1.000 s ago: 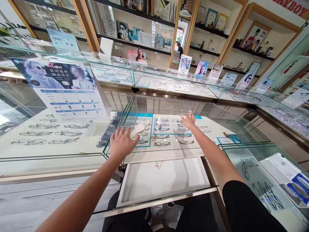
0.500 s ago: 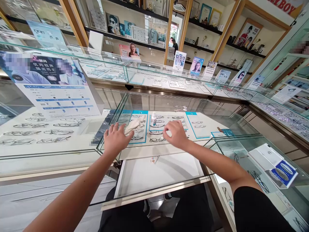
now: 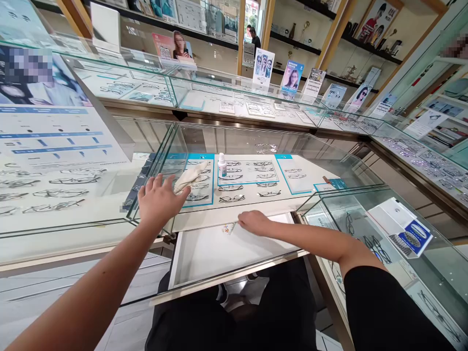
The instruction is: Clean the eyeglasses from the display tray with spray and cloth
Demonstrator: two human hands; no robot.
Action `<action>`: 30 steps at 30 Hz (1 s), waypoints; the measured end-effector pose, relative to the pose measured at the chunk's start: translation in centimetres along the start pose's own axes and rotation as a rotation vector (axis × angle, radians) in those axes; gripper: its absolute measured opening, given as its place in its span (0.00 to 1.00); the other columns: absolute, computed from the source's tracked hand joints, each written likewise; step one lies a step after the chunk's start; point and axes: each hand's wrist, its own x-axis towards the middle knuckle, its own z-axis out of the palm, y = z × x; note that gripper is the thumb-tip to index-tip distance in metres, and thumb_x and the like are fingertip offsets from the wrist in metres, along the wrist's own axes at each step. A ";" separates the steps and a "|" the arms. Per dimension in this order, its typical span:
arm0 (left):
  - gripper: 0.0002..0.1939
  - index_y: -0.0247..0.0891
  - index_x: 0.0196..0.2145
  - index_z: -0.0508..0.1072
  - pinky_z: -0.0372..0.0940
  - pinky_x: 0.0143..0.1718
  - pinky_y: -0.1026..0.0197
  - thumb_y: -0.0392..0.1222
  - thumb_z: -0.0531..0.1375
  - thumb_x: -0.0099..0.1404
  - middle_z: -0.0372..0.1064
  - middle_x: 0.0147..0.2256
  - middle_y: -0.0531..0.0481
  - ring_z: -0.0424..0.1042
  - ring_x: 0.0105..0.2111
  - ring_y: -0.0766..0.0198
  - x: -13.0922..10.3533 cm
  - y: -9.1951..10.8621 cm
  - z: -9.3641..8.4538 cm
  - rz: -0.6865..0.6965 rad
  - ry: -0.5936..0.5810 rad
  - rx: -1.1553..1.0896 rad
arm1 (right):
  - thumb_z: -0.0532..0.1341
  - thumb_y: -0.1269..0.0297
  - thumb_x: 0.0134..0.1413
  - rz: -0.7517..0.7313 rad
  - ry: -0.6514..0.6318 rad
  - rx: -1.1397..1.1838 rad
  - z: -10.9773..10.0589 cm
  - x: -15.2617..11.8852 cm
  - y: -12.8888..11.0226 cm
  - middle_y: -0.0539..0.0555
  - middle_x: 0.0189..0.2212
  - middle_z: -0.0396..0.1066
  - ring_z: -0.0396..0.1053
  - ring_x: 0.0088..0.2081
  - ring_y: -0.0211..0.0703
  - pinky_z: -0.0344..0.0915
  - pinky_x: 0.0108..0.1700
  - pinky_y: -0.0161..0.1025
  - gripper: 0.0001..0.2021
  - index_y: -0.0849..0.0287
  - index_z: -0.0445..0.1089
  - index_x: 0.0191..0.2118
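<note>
My left hand (image 3: 161, 202) has its fingers spread above the left glass edge of the counter. Just past its thumb lies a crumpled cream cloth (image 3: 192, 176); whether they touch I cannot tell. My right hand (image 3: 254, 223) is low over the pulled-out white drawer (image 3: 204, 261), its fingers curled closed and their tips hidden. Beside those fingertips a small printed packet (image 3: 228, 228) lies at the drawer's back. A white spray bottle (image 3: 222, 166) stands upright on the display board, among rows of eyeglasses (image 3: 231, 198).
Glass showcases with eyeglasses stand on both sides. A large folded sign (image 3: 54, 126) is on the left one, a blue-and-white box (image 3: 404, 229) on the right. Upright cards (image 3: 291, 78) line the rear counter. Thin glass edges frame the display. A person (image 3: 255, 38) appears far back.
My right hand has dropped from above the eyeglasses to the drawer, beside the packet. The camera view has shifted; my left hand stays spread near the cloth.
</note>
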 end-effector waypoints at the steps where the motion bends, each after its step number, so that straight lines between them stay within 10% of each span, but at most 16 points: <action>1: 0.45 0.34 0.75 0.62 0.48 0.76 0.30 0.69 0.47 0.74 0.51 0.78 0.31 0.47 0.79 0.35 0.0 0.0 0.0 0.002 0.007 0.000 | 0.52 0.61 0.79 0.056 0.006 -0.004 -0.1 0.8 1.4 0.61 0.52 0.81 0.79 0.50 0.50 0.71 0.51 0.44 0.15 0.59 0.76 0.52; 13: 0.47 0.36 0.75 0.63 0.48 0.77 0.32 0.71 0.42 0.73 0.52 0.78 0.33 0.48 0.79 0.38 -0.5 0.6 -0.9 -0.029 0.007 0.030 | 0.61 0.56 0.75 0.705 0.294 0.015 0.2 5.6 20.2 0.60 0.56 0.76 0.76 0.52 0.50 0.72 0.58 0.52 0.15 0.61 0.75 0.55; 22: 0.51 0.36 0.76 0.63 0.50 0.76 0.31 0.75 0.38 0.72 0.53 0.77 0.32 0.48 0.79 0.38 -0.4 0.6 -1.7 -0.038 -0.037 0.080 | 0.52 0.62 0.71 1.048 0.726 0.091 0.5 7.1 30.0 0.72 0.63 0.70 0.60 0.65 0.66 0.55 0.66 0.58 0.25 0.68 0.68 0.67; 30: 0.53 0.35 0.75 0.64 0.51 0.75 0.29 0.76 0.37 0.70 0.53 0.77 0.33 0.49 0.79 0.37 -0.3 0.8 -1.8 -0.067 -0.048 0.094 | 0.49 0.59 0.71 1.240 0.752 0.173 0.6 8.9 36.6 0.68 0.58 0.75 0.65 0.59 0.65 0.52 0.63 0.63 0.24 0.60 0.78 0.58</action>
